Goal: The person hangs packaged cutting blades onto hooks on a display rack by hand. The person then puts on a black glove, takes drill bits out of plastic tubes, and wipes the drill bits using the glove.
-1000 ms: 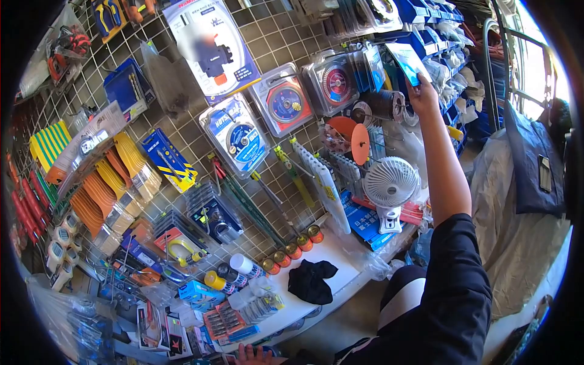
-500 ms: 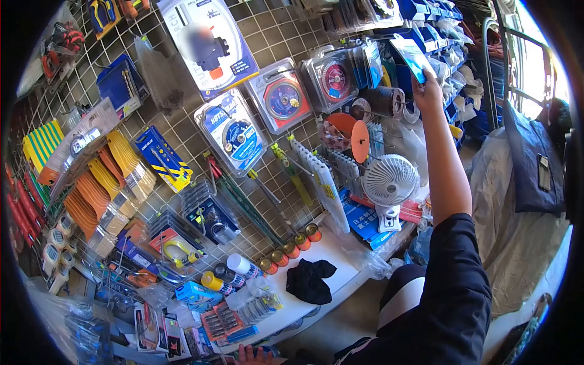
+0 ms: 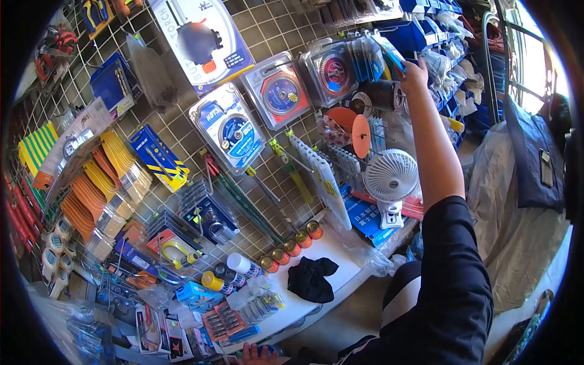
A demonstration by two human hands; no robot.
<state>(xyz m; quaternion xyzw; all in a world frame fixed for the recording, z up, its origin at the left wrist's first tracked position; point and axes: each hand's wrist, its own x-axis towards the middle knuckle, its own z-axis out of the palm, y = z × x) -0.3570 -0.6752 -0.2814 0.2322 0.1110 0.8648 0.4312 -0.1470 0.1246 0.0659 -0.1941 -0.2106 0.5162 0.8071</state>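
My right hand [image 3: 413, 75], at the end of a raised arm, is closed on a flat blue-and-white package [image 3: 389, 53]. The package is tilted and its far end lies by a row of similar blue packs [image 3: 366, 59] hanging on the wire rack. Just left of those packs hangs a clear case with a red disc [image 3: 334, 72]. At the bottom edge my left hand [image 3: 258, 354] shows in part, its fingers apart, low beside the white counter [image 3: 340, 267]. No object is visible in its fingers.
A white fan [image 3: 391, 176] stands below my right forearm. On the counter lie a black cloth [image 3: 310, 280], small orange cans [image 3: 292, 246] and spray cans [image 3: 243, 264]. Brushes [image 3: 97, 188] and packaged tools hang at left. Blue bins [image 3: 420, 33] line the upper right.
My right hand has moved slightly left and down with the package, bringing it closer to the hanging packs. The package now shows more edge-on. The left hand has barely moved.
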